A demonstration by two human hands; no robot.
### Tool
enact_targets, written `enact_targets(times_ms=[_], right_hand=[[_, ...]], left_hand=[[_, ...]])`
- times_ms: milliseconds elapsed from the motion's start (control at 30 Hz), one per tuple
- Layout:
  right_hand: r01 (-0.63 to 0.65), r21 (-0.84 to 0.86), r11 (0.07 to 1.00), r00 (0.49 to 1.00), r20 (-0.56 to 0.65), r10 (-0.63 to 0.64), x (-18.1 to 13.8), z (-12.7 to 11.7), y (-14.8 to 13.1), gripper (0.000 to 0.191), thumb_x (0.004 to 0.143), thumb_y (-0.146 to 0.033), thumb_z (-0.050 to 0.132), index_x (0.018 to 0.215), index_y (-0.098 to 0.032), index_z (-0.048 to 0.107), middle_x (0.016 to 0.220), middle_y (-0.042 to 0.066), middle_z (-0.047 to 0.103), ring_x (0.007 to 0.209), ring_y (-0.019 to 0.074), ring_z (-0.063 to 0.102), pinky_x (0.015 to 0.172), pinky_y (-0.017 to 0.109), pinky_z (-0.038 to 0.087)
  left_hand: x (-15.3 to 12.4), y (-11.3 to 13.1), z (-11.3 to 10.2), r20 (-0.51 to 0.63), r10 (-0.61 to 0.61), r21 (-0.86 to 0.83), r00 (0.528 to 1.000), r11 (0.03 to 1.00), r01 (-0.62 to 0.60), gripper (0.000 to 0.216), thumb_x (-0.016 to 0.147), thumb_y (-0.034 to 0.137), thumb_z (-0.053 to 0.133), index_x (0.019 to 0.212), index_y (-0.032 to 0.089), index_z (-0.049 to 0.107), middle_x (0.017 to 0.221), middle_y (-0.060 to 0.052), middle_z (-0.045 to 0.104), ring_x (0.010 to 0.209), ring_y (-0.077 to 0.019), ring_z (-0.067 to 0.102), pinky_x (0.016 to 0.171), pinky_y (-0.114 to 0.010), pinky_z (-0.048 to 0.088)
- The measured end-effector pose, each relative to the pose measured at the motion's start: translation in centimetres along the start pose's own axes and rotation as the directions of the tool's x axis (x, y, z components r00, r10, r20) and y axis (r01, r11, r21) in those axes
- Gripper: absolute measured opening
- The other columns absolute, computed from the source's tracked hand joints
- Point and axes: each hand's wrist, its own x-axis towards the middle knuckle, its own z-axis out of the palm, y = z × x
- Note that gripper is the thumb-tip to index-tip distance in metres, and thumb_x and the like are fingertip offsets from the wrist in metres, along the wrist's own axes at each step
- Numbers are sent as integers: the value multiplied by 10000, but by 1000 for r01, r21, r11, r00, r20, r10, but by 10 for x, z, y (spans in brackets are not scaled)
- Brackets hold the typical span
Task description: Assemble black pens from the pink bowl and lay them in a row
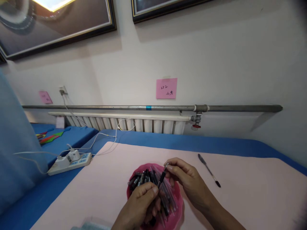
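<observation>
Over a pink bowl filled with several black pens, both my hands hold one black pen between them. My left hand is closed around its lower end. My right hand pinches its upper end with fingertips. The bowl stands on a pale pink sheet on a blue table. A single black pen lies on the sheet to the right of my right hand, clear of the bowl.
A white power strip with plugged chargers and white cables lies on the blue cloth at left. A radiator and a grey pipe run along the wall behind. A blue chair back stands far left. Coloured items lie back left.
</observation>
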Motion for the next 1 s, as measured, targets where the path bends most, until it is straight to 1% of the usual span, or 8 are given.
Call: enact_targets(times_ms=[167,367,467,633,700,800,900,1000], right_hand=[[-33,-23,999,999,31,34,-2,2,-2,131,724,-327,617,710,-196,618,580,-37,581,488,110,487,523,256,384],[-39,-27,999,999,22,39,-1,6,3,152,716,-345,634,700,-196,614,570,-46,549,513,108,451,540,248,367],[-35,-20,999,999,13,36,-1,7,6,178,703,-368,654,676,-197,609,569,-49,535,539,115,460,562,252,370],[-13,-18,1000,1000,-19,12,0,7,7,192,688,-368,671,641,-194,604,542,-50,518,538,116,441,552,248,357],[-25,13,1000,1000,-7,25,-1,7,7,180,689,-364,672,659,-196,617,537,-53,513,527,112,436,543,245,356],[-75,109,991,997,18,73,-1,8,6,176,681,-355,684,745,-193,663,603,-38,552,556,114,455,560,246,382],[-50,127,991,998,-40,56,0,8,8,177,638,-337,723,701,-181,666,649,-26,572,587,115,462,585,246,398],[-8,102,995,997,-79,16,1,9,11,187,624,-332,740,632,-179,634,647,-27,579,590,116,475,609,246,408]], left_hand=[[0,3,1,-1,0,-17,1000,1000,0,365,776,514,528,719,154,531,508,38,474,345,-31,285,345,-220,106],[3,3,9,-25,-10,-74,1000,997,8,403,709,572,581,744,188,461,464,84,416,331,-22,244,350,-209,66],[5,2,12,-32,-1,-88,999,996,-1,412,699,579,587,767,196,452,443,98,390,329,-25,237,357,-205,80],[6,-3,13,-72,59,-106,996,992,-67,396,712,552,599,780,181,479,456,101,362,363,-23,265,386,-206,118],[6,-3,12,-63,48,-106,997,993,-54,398,716,557,592,794,179,493,460,99,364,359,-23,256,382,-209,109],[4,-1,14,-31,21,-109,999,994,-24,424,702,586,587,783,179,504,453,100,348,349,-25,235,374,-215,87],[3,2,15,-33,55,-96,998,994,-58,420,691,582,604,737,180,492,455,101,318,364,-25,237,381,-216,96],[4,-1,16,-27,70,-46,997,996,-71,400,730,577,563,732,186,478,463,88,362,355,-25,234,378,-225,93]])
